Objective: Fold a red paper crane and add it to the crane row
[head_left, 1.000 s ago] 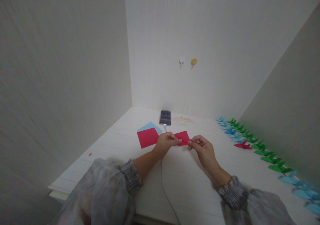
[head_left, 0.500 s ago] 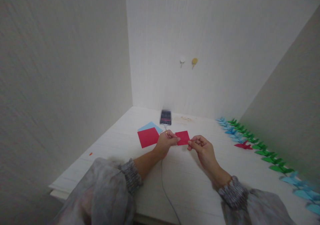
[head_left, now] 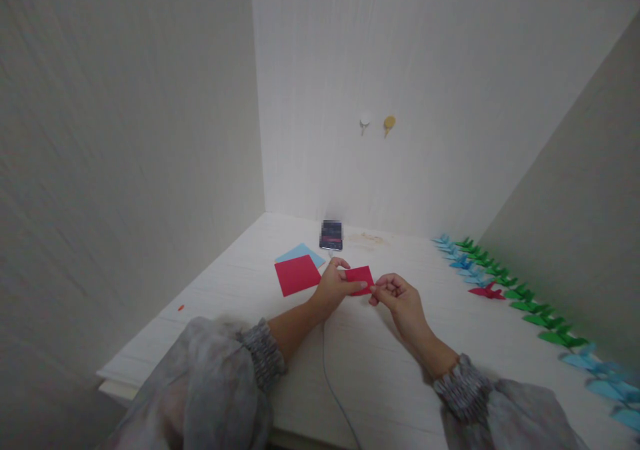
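A small folded red paper [head_left: 360,278] is held just above the white table [head_left: 240,303] between both hands. My left hand [head_left: 333,287] pinches its left side with thumb and fingers. My right hand [head_left: 397,298] pinches its lower right corner, fingers curled. Left of them lies a flat red sheet [head_left: 297,275] on top of a light blue sheet [head_left: 300,252].
A phone [head_left: 331,235] leans against the back wall, with a grey cable [head_left: 333,380] running to the table's front edge. A row of green and blue folded paper figures [head_left: 520,300] runs along the right wall, with one red figure [head_left: 487,292]. Two hooks [head_left: 376,124] hang on the wall.
Both hands have drawn closer together and the red paper between them shows narrower, shifted slightly left and down. My left index finger has lifted over its top edge.
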### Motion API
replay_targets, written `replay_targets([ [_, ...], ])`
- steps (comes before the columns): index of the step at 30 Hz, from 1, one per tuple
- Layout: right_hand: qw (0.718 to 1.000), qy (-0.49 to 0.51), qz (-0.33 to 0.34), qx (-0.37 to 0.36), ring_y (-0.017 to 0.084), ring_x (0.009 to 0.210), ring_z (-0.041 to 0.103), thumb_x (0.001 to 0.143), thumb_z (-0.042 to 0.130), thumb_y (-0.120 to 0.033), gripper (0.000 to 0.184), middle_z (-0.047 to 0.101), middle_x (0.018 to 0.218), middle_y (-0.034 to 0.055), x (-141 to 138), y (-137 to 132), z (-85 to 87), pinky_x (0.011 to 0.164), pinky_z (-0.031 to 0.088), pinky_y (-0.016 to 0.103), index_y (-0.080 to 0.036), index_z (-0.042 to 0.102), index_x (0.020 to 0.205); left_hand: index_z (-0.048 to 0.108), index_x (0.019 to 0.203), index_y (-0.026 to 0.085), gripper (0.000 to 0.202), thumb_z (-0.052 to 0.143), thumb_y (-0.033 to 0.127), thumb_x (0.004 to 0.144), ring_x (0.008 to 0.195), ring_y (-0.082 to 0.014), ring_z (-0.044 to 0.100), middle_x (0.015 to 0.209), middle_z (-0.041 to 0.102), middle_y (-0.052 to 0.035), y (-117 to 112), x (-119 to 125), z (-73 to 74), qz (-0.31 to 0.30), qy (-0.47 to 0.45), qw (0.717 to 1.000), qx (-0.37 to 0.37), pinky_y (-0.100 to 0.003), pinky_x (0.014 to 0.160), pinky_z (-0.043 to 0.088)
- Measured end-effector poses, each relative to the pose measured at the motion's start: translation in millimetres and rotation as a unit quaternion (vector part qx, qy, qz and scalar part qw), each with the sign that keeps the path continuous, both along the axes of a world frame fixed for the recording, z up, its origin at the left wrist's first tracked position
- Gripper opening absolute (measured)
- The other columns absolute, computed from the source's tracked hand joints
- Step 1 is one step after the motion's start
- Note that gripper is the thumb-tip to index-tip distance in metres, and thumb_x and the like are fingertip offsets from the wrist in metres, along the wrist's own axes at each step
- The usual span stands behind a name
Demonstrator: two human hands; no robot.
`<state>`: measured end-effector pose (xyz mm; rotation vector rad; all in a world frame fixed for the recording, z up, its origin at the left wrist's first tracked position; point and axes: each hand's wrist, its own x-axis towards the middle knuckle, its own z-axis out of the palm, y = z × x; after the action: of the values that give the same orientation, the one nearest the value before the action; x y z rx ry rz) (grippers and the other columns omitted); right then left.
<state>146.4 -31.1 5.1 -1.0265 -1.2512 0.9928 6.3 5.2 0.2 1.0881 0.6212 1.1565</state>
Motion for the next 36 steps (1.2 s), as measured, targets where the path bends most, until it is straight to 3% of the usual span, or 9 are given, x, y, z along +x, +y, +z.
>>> replay_targets([
  [15,0.999,0.053,-0.002,-0.001,0.012,0.045,0.055,0.059,0.067,-0.027,0.022,0.059,0.05,-0.0025,5.9,2.7,-1.1,0.048,0.042,0.023,-0.017,0.052,0.071,0.028,0.083,0.02,0.047,0.067,0.027,0.057,0.049,-0.011,0.056,0.056,0.055,0.0058,2.5,-0.2,-3.3,-0.027,-0.063,0.998,-0.013,-0.023,0.051,0.043],
  [24,0.999,0.045,-0.018,0.0,0.01,0.047,0.054,0.065,0.064,-0.024,0.016,0.058,0.051,-0.0034,2.2,3.2,-4.2,0.052,0.041,0.022,-0.018,0.051,0.072,0.028,0.083,0.02,0.047,0.067,0.026,0.058,0.06,-0.0116,0.058,0.065,0.057,0.0035,-1.4,-0.8,0.8,-0.023,-0.054,0.998,-0.016,-0.03,0.064,0.046],
  [31,0.997,-0.022,0.051,0.059,0.011,0.054,0.055,0.069,0.06,-0.028,0.025,0.054,0.062,-0.0037,-8.3,-8.3,-1.1,0.056,0.044,0.025,-0.022,0.049,0.091,0.029,0.084,0.02,0.046,0.066,0.029,0.058,0.05,-0.0112,0.056,0.06,0.058,0.0038,3.1,-3.6,-0.3,0.01,-0.048,0.999,-0.023,-0.026,0.055,0.044],
  [36,0.986,-0.102,0.019,0.132,0.012,0.065,0.05,0.076,0.051,-0.03,0.023,0.049,0.073,0.0002,6.8,-2.9,0.4,0.063,0.043,0.027,-0.023,0.052,0.099,0.033,0.081,0.019,0.042,0.065,0.021,0.054,0.045,-0.0086,0.051,0.055,0.052,0.0066,5.1,-6.7,0.9,0.012,-0.022,0.998,-0.049,-0.02,0.046,0.04],
])
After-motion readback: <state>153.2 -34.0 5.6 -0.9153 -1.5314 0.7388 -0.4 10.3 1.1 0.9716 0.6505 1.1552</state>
